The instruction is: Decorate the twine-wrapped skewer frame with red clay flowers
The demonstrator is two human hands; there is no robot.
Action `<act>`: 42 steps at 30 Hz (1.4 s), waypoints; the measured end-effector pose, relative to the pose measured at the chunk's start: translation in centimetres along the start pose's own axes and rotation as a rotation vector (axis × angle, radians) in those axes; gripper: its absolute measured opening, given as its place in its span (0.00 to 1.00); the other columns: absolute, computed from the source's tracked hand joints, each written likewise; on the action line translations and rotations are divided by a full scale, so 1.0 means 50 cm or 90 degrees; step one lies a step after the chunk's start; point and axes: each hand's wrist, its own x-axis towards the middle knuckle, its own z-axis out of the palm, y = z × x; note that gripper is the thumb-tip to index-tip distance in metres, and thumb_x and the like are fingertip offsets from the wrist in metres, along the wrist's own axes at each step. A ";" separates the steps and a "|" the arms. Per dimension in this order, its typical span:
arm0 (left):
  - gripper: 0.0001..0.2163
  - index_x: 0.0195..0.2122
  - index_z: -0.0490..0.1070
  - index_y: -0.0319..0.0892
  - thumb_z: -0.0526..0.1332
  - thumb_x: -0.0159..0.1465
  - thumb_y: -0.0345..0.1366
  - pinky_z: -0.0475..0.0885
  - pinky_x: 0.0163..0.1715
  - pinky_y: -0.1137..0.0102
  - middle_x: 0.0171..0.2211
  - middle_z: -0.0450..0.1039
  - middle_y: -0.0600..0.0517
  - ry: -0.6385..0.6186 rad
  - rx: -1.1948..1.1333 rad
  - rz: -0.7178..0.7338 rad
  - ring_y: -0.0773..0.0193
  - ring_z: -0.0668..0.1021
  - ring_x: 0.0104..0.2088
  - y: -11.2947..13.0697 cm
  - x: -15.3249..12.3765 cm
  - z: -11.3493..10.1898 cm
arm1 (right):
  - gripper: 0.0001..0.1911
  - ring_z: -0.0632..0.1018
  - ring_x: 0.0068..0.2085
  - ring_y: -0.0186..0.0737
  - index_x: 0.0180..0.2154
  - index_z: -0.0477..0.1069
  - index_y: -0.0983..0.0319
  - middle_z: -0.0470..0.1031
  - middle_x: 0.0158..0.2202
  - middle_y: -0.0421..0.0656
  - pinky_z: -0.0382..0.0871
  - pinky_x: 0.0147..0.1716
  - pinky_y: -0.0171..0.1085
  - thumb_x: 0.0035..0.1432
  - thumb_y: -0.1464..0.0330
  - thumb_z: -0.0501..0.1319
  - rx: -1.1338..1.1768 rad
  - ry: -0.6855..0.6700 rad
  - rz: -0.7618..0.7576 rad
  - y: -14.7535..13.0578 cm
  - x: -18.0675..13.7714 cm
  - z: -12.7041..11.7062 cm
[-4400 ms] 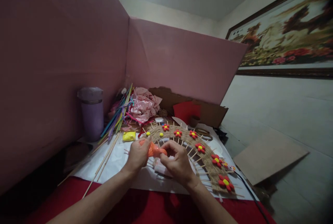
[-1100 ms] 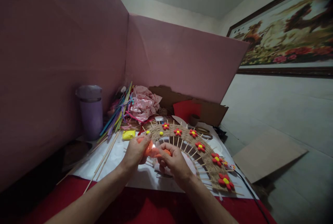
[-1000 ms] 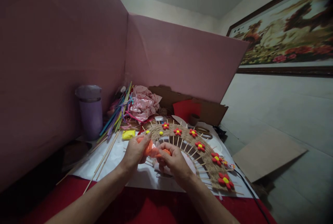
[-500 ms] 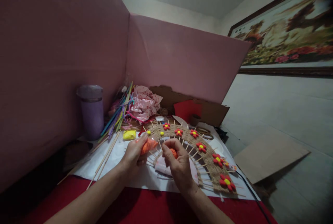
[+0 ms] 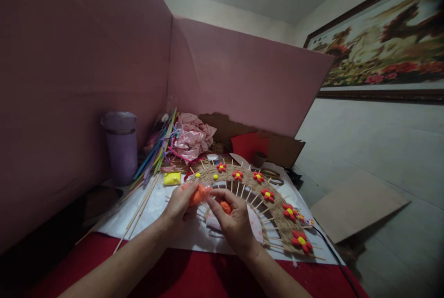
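My left hand [image 5: 180,203] is closed round a clear plastic bag of orange clay [image 5: 198,195]. A separate lump of orange clay [image 5: 226,207] sits in the curled fingers of my right hand [image 5: 236,221], whose fingertips touch the bag's edge. Beneath and beyond both hands lies an arch woven of brown twine over thin sticks [image 5: 255,186]. Red flowers with yellow centres [image 5: 267,195] are spaced along it. Two yellow dots [image 5: 215,177] without petals show at its upper left. A yellow clay packet [image 5: 172,178] lies left of the arch.
A purple tumbler [image 5: 122,150] stands at the left by the pink panel. Coloured sticks [image 5: 154,150] and crumpled pink wrapping [image 5: 194,136] are heaped behind. Scissors [image 5: 273,177] lie beyond the arch. A black cord [image 5: 331,247] runs down the right edge of the white sheet [image 5: 118,219].
My right hand has shifted slightly left, and its fingertips now meet the bag's edge. The orange lump in it has moved left too. My left hand stays almost in place.
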 end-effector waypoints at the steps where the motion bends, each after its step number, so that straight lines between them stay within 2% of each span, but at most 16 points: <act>1: 0.17 0.24 0.59 0.42 0.61 0.51 0.51 0.42 0.10 0.79 0.10 0.49 0.64 -0.012 0.001 -0.001 0.77 0.50 0.10 -0.002 0.000 0.000 | 0.08 0.64 0.21 0.31 0.35 0.72 0.62 0.66 0.20 0.36 0.59 0.22 0.31 0.53 0.65 0.61 -0.008 0.001 -0.002 0.003 -0.001 0.002; 6: 0.17 0.27 0.62 0.42 0.60 0.52 0.52 0.44 0.10 0.79 0.12 0.52 0.64 -0.058 0.019 0.006 0.76 0.51 0.11 -0.012 0.005 0.002 | 0.09 0.70 0.26 0.34 0.38 0.73 0.61 0.71 0.26 0.39 0.65 0.29 0.33 0.53 0.67 0.62 -0.035 0.025 -0.031 0.019 -0.002 0.007; 11: 0.18 0.26 0.67 0.38 0.64 0.50 0.50 0.52 0.15 0.78 0.18 0.62 0.57 -0.058 0.085 0.073 0.75 0.61 0.17 0.000 0.007 0.001 | 0.08 0.73 0.33 0.37 0.37 0.74 0.62 0.75 0.31 0.43 0.67 0.34 0.36 0.54 0.66 0.61 0.051 0.019 0.019 0.009 0.008 -0.009; 14: 0.17 0.26 0.69 0.37 0.63 0.52 0.48 0.51 0.17 0.77 0.20 0.64 0.56 -0.112 0.088 0.073 0.75 0.62 0.18 0.007 0.005 -0.004 | 0.08 0.72 0.28 0.35 0.36 0.73 0.62 0.73 0.29 0.41 0.66 0.27 0.33 0.53 0.65 0.61 0.102 0.047 0.056 0.003 0.016 -0.018; 18: 0.15 0.28 0.69 0.38 0.64 0.52 0.47 0.50 0.16 0.78 0.21 0.66 0.55 -0.144 0.067 0.045 0.74 0.63 0.17 0.005 0.002 -0.007 | 0.09 0.64 0.19 0.28 0.36 0.70 0.61 0.67 0.23 0.37 0.58 0.17 0.29 0.52 0.65 0.63 0.132 0.078 0.053 0.004 0.022 -0.024; 23: 0.16 0.29 0.70 0.38 0.63 0.53 0.48 0.49 0.16 0.78 0.19 0.63 0.57 -0.158 0.065 0.077 0.76 0.60 0.16 0.003 0.000 -0.005 | 0.08 0.59 0.16 0.26 0.34 0.71 0.62 0.61 0.18 0.33 0.53 0.15 0.28 0.53 0.64 0.61 0.160 0.013 0.049 0.004 0.026 -0.034; 27: 0.16 0.29 0.71 0.37 0.61 0.55 0.48 0.55 0.18 0.78 0.21 0.66 0.54 -0.159 0.090 0.109 0.74 0.65 0.19 0.007 -0.006 -0.001 | 0.09 0.60 0.17 0.26 0.36 0.72 0.62 0.62 0.18 0.34 0.53 0.15 0.28 0.53 0.64 0.61 0.182 -0.056 0.056 0.006 0.028 -0.042; 31: 0.16 0.30 0.73 0.36 0.61 0.55 0.48 0.62 0.23 0.76 0.25 0.71 0.50 -0.161 0.084 0.112 0.70 0.70 0.23 0.009 -0.008 0.001 | 0.10 0.61 0.17 0.25 0.36 0.74 0.60 0.65 0.21 0.35 0.54 0.16 0.28 0.50 0.65 0.65 0.179 -0.049 0.043 0.014 0.027 -0.038; 37: 0.17 0.27 0.73 0.35 0.59 0.57 0.48 0.62 0.22 0.76 0.23 0.72 0.49 -0.160 0.063 0.141 0.69 0.70 0.22 0.005 -0.008 0.001 | 0.09 0.62 0.19 0.27 0.36 0.74 0.59 0.65 0.21 0.36 0.56 0.17 0.29 0.51 0.65 0.64 0.170 -0.082 0.038 0.032 0.016 -0.022; 42: 0.15 0.35 0.73 0.37 0.60 0.57 0.46 0.65 0.26 0.74 0.24 0.71 0.50 -0.151 0.047 0.144 0.67 0.73 0.25 0.003 -0.009 0.001 | 0.06 0.64 0.19 0.27 0.32 0.74 0.61 0.65 0.20 0.35 0.57 0.17 0.28 0.48 0.67 0.66 0.193 -0.123 0.051 0.029 0.016 -0.024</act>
